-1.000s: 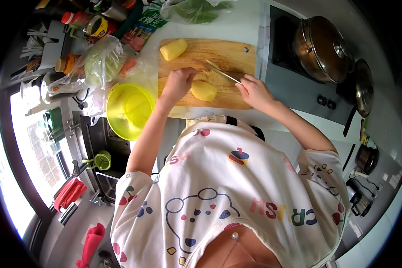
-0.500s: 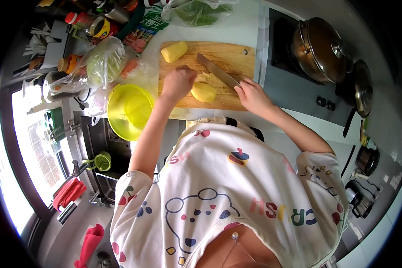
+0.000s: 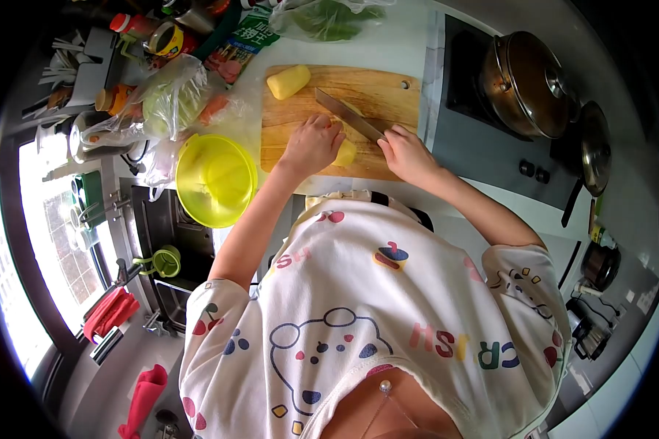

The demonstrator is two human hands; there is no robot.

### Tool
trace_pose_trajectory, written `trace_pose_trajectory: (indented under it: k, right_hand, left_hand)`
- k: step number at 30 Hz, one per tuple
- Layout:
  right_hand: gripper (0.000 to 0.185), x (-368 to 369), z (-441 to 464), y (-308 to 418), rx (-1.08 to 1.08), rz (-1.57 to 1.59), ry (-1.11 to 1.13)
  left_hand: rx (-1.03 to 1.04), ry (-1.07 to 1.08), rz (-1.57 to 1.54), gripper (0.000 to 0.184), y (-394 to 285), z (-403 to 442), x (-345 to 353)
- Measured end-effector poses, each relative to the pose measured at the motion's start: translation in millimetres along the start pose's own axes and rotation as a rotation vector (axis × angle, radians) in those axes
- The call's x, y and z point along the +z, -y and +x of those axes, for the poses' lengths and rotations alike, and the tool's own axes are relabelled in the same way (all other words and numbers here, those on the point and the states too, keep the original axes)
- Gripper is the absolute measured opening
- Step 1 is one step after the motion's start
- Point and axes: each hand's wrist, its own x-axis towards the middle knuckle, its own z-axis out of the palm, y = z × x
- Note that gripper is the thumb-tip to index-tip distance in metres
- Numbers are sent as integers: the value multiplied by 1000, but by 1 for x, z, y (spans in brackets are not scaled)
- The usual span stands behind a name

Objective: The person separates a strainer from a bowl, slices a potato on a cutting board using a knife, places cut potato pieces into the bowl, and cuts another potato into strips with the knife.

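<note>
Knife (image 3: pixel 350 115): grey-bladed, handle hidden in closed right grip (image 3: pixel 408 155).
Potato (image 3: pixel 345 154): peeled, yellow, partly hidden beneath left grip (image 3: pixel 313 146); hold unclear.

Rectangular wooden cutting board (image 3: pixel 381 95) on counter (image 3: pixel 373 50), at near edge. Oblong yellow potato (image 3: pixel 288 82) on board's far-left corner. Round yellow-green plastic bowl (image 3: pixel 220 175) left of board. Round lidded metal pot (image 3: pixel 518 84) on flat grey stove (image 3: pixel 468 154), right of board. Clear plastic bag (image 3: pixel 329 20) behind board.
</note>
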Motion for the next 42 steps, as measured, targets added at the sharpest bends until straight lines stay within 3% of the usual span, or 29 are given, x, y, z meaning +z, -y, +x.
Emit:
trace_pose_trajectory:
  k: [28,34,41,42]
  right_hand:
    - [21,3,7,5,122,-57,137]
    - [26,9,5,-14,94,49,4]
    - [34,1,-2,-17,207,146,-42]
    - [35,0,-3,-17,228,162,-38]
  left_hand:
    - [-12,80,11,30,0,6,1]
    - [-12,101,32,28,-1,7,0]
    - [-28,104,31,22,-1,11,-3]
    - [-53,85,-88,21,4,13,1]
